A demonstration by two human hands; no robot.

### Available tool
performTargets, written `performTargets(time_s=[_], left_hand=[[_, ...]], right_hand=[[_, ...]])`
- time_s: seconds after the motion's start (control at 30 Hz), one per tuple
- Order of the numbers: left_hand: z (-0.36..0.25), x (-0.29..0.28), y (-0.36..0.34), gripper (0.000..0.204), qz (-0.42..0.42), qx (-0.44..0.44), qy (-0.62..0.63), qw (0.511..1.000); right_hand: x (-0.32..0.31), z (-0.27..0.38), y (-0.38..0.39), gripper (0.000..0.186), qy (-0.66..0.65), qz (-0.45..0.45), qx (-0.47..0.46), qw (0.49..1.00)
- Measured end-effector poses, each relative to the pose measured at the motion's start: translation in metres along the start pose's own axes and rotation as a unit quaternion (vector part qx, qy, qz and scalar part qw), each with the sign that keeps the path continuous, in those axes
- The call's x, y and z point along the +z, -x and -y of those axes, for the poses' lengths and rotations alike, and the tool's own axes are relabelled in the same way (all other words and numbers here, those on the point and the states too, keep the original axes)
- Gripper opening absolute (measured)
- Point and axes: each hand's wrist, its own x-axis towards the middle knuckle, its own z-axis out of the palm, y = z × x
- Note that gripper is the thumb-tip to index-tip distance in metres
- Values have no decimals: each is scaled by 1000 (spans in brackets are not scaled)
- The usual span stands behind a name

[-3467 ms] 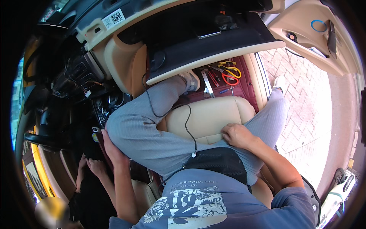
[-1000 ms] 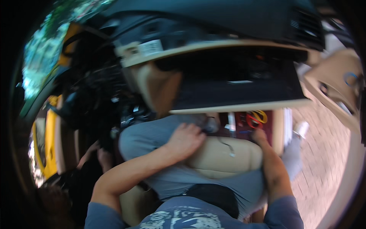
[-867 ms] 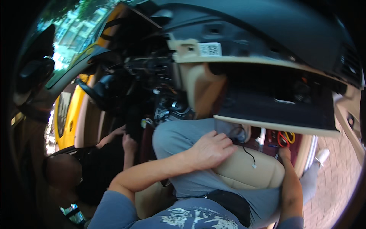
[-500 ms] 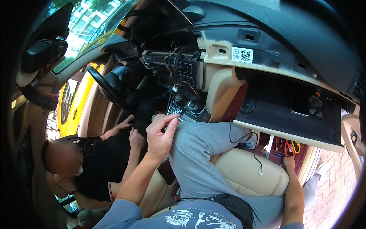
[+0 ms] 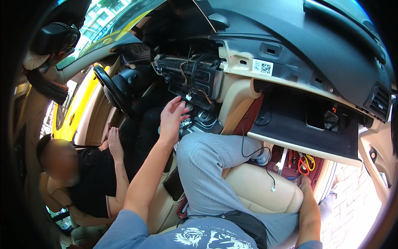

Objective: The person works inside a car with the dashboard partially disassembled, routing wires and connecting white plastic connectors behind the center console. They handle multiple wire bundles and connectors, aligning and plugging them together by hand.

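Note:
My left hand is raised in front of the center dashboard, fingers apart and slightly bent, just below a white connector on wires hanging from the opened panel. My right hand reaches down past the beige seat edge to a blue-handled tool on the maroon footwell mat; its fingers are partly hidden. Red and yellow handled tools and a metal strip lie there. A black cable with a white plug hangs by my grey-trousered leg.
The glovebox hangs open, holding a phone-like object. A co-worker in black sits at left by the steering wheel. The gear console is between us. The right door is open.
The view has swung toward the center dash. My left hand has risen toward the hanging connector; my right hand has moved from the seat down among the tools.

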Motion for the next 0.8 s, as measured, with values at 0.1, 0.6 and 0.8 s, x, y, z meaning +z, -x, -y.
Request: performTargets(time_s=[0.1,0.6,0.8], left_hand=[[3,9,-19,51,60,-47,92,993],[-14,24,20,22,75,137,180,971],[-13,24,14,18,123,110,213,963]], right_hand=[[-3,5,19,17,2,-26,-6,1000],[-23,29,174,28,364,-162,-483,780],[-19,-11,329,32,214,-129,-562,789]])
